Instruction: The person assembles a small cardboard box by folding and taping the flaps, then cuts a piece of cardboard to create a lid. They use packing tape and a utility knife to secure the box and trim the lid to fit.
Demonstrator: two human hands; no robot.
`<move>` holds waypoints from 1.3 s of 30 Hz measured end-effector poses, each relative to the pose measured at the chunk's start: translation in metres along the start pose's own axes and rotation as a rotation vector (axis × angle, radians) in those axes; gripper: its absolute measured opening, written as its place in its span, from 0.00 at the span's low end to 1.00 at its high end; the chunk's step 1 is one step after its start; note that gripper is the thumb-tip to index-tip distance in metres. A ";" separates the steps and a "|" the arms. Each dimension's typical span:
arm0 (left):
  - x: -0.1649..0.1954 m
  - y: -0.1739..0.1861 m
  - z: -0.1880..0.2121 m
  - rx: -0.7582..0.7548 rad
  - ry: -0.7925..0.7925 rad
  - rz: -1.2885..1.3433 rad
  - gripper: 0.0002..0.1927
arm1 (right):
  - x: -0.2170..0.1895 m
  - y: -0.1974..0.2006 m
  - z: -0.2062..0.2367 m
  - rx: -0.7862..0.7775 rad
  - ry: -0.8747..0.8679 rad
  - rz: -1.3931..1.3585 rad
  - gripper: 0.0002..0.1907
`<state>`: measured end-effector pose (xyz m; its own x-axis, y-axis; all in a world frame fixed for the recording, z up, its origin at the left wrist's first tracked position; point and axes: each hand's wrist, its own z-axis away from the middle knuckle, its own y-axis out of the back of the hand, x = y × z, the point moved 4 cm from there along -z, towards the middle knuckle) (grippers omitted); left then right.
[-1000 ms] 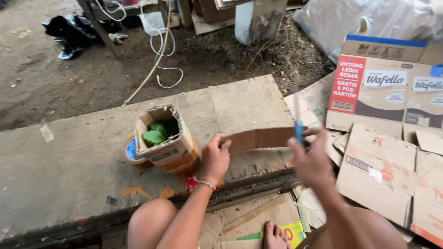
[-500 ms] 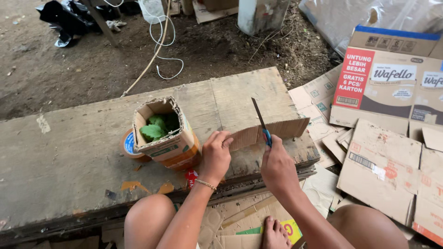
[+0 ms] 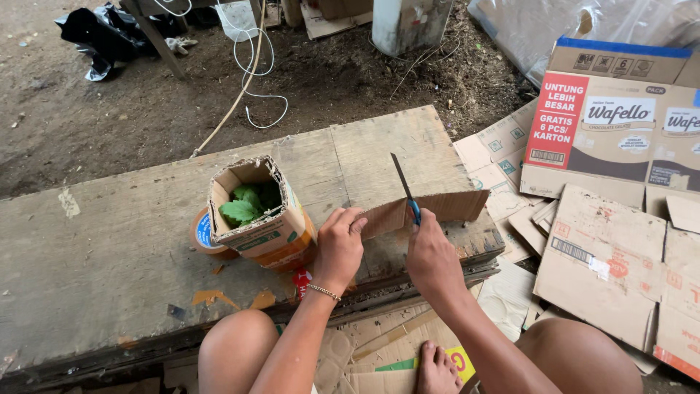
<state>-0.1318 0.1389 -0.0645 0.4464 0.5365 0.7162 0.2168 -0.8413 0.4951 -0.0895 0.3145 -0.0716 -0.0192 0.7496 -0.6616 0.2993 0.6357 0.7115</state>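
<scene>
My left hand (image 3: 340, 246) presses down on the left end of a long cardboard strip (image 3: 452, 205) lying on a weathered wooden board (image 3: 109, 248). Just right of it, my right hand (image 3: 432, 257) grips a blue-handled knife (image 3: 405, 188), blade pointing up and away, its edge at the strip. To the left of both hands stands a small open cardboard box (image 3: 259, 222) with green leaves (image 3: 244, 206) inside, resting against a roll of tape (image 3: 204, 235).
Flattened cardboard sheets (image 3: 598, 270) and printed cartons (image 3: 620, 124) lie to the right on the ground. A white cable (image 3: 255, 80) runs over the dirt beyond the board. A black plastic bag (image 3: 109, 33) sits at far left. My knees and a foot are below the board.
My right hand has come in from the right with the knife and lowered onto the cardboard strip. My left hand stays on the strip's left end.
</scene>
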 end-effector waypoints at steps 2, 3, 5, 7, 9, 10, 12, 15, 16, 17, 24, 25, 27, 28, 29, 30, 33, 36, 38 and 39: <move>-0.001 -0.001 0.000 -0.002 0.003 0.007 0.08 | 0.000 0.000 0.000 -0.007 -0.007 0.000 0.13; -0.001 -0.001 0.000 -0.003 0.005 0.010 0.08 | 0.000 0.001 0.000 -0.005 -0.010 0.002 0.13; -0.002 -0.001 0.000 -0.004 0.007 0.008 0.07 | -0.003 0.002 0.000 0.005 0.001 0.005 0.13; -0.002 -0.001 0.000 -0.013 0.012 0.010 0.07 | -0.006 0.004 0.000 0.022 0.023 0.011 0.13; -0.003 -0.002 0.000 -0.031 0.018 0.013 0.07 | -0.005 0.003 -0.001 -0.052 -0.039 0.021 0.13; -0.003 -0.002 0.000 -0.031 0.019 0.011 0.07 | -0.004 0.002 -0.002 -0.087 -0.070 0.026 0.13; -0.003 -0.002 0.000 -0.030 0.020 0.006 0.07 | -0.003 0.002 -0.003 -0.109 -0.081 0.039 0.13; -0.004 -0.002 -0.001 -0.012 0.023 0.022 0.07 | 0.000 -0.001 -0.002 -0.138 -0.087 0.079 0.12; -0.004 -0.002 -0.001 -0.009 0.019 0.024 0.07 | 0.002 -0.002 -0.001 -0.148 -0.089 0.096 0.12; -0.004 -0.002 0.000 -0.006 0.015 0.025 0.07 | 0.003 -0.004 0.000 -0.142 -0.090 0.095 0.12; -0.005 -0.001 -0.001 0.013 -0.015 0.013 0.08 | 0.019 -0.015 0.014 -0.158 -0.141 0.111 0.10; -0.006 -0.002 -0.001 0.015 -0.020 0.016 0.08 | 0.022 -0.016 0.015 -0.171 -0.159 0.111 0.09; -0.007 -0.001 0.000 0.023 -0.027 0.019 0.08 | 0.025 -0.018 0.017 -0.175 -0.127 0.109 0.09; -0.008 -0.002 0.000 0.021 -0.021 0.018 0.07 | 0.027 -0.020 0.020 -0.179 -0.114 0.108 0.09; -0.009 -0.002 0.000 0.019 -0.016 0.018 0.07 | 0.029 -0.021 0.022 -0.180 -0.103 0.110 0.09; -0.009 -0.003 0.000 0.019 -0.012 0.018 0.07 | 0.030 -0.023 0.024 -0.179 -0.091 0.112 0.09; -0.010 -0.003 -0.002 0.042 -0.022 0.006 0.07 | 0.035 -0.026 0.033 -0.176 -0.062 0.122 0.10; -0.009 -0.001 -0.004 0.034 -0.041 -0.012 0.07 | 0.038 -0.025 0.037 -0.196 -0.068 0.073 0.09; -0.008 -0.001 -0.004 -0.006 -0.001 -0.023 0.09 | 0.040 -0.022 0.039 -0.227 -0.108 0.055 0.09; -0.006 0.000 -0.006 -0.020 0.018 -0.031 0.09 | 0.040 -0.020 0.039 -0.248 -0.133 0.062 0.09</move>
<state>-0.1398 0.1356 -0.0661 0.4236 0.5637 0.7091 0.2131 -0.8228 0.5268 -0.0592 0.3243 -0.1219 0.1225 0.7679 -0.6287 0.0531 0.6275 0.7768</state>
